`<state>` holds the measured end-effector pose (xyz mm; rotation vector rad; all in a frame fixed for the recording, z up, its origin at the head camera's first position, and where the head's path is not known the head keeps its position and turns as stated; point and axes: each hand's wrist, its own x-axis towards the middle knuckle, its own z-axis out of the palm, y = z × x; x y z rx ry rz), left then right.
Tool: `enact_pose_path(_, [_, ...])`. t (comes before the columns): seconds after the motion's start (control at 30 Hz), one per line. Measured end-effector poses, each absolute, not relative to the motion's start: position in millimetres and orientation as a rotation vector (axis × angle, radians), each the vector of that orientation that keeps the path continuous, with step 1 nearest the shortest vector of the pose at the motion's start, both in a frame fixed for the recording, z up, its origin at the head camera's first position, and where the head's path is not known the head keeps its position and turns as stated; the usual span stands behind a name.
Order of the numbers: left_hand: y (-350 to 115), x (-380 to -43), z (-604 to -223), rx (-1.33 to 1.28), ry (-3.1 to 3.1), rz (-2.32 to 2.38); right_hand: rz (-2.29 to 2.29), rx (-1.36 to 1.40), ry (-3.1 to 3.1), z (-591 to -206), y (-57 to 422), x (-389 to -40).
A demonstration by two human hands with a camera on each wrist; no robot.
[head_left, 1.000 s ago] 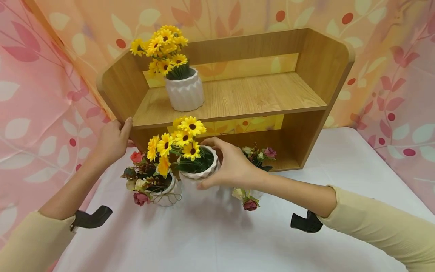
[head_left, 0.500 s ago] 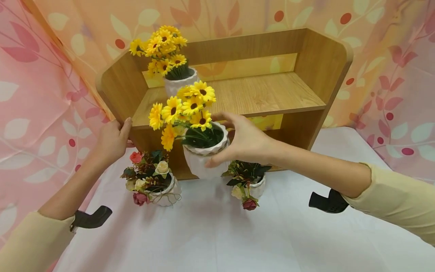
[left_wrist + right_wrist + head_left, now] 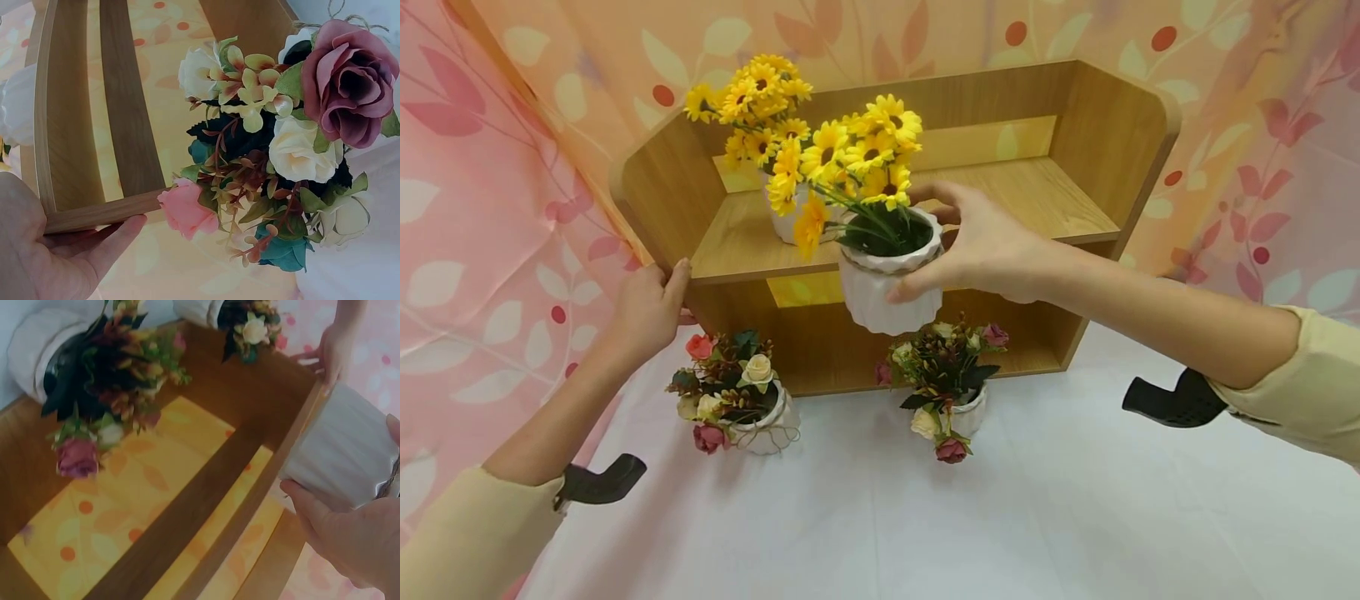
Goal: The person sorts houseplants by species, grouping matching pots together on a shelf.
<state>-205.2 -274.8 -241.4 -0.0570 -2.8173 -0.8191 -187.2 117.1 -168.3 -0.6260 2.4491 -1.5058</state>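
Note:
My right hand (image 3: 988,246) grips a white fluted flowerpot (image 3: 887,296) of yellow artificial sunflowers (image 3: 868,158), thumb on the near side and fingers round the far side. The pot is raised in front of the upper board of a wooden shelf (image 3: 1015,196). In the right wrist view, the same pot (image 3: 347,444) sits above the fingers, close to the board's edge. My left hand (image 3: 647,312) holds the shelf's left side at the front edge; the left wrist view has that hand (image 3: 44,256) wrapped round the corner of the wood.
Another sunflower pot (image 3: 786,212) stands on the upper board's left, partly hidden by the raised flowers. On the white tablecloth (image 3: 865,517), before the shelf, a left rose pot (image 3: 767,429) and a right rose pot (image 3: 968,412) lean forward. Patterned curtains hang behind.
My right hand has lifted the sunflower pot from between the two rose pots, upward and to the right, to the upper board's height. The left hand has stayed on the shelf's side.

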Motion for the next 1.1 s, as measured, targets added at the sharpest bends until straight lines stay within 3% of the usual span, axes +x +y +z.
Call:
enact_pose_path(0.4, [-275.1,-204.8,-242.9,-0.054,-2.794,-0.762,-1.525,-0.515,2.521,-141.2,142.2,-206.1])
enact_pose_path(1.1, [-272.8,-203.5,-242.3,-0.052,-2.796,-0.771,-1.540,-0.323,2.718,-131.6,184.8,-260.2])
